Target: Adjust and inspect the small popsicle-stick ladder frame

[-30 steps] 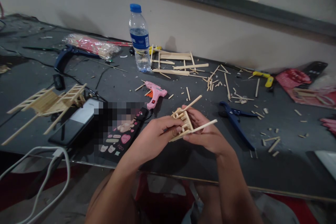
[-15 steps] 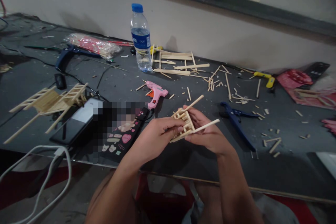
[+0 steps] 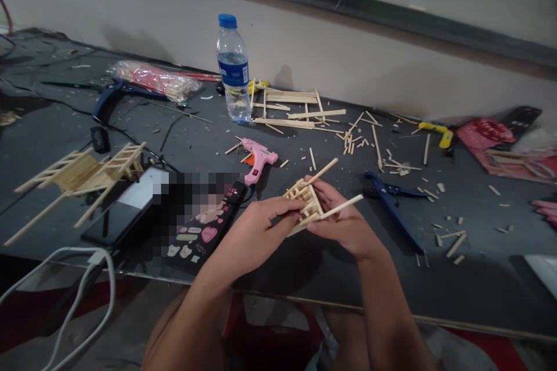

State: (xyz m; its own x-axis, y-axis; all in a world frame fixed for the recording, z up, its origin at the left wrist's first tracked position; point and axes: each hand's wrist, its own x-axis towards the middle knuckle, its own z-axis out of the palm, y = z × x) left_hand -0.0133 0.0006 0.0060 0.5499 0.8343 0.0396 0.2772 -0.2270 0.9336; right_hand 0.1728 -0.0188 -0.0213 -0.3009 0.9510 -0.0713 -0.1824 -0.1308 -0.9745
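Between my two hands, over the table's front edge, is a small wooden stick frame (image 3: 316,199) with short crosspieces and two longer sticks jutting out to the upper right. My left hand (image 3: 266,223) grips its near left side, thumb and fingers closed on the crosspieces. My right hand (image 3: 343,217) wraps round the right side, with fingers behind the frame and the thumb at its lower corner. Part of the frame is hidden by my left fingers. A pink glue gun (image 3: 258,157) lies just beyond my left hand.
A water bottle (image 3: 234,72) stands near the wall beside another stick frame (image 3: 291,96). Blue cutters (image 3: 391,203) and stick scraps lie to the right. Leftward are a phone (image 3: 126,208), a wooden stick model (image 3: 80,174), a sticker-covered black case (image 3: 204,235) and a white cable (image 3: 111,284).
The view has shifted very slightly. Both hands keep the stick frame in nearly the same place, and nothing has been let go.
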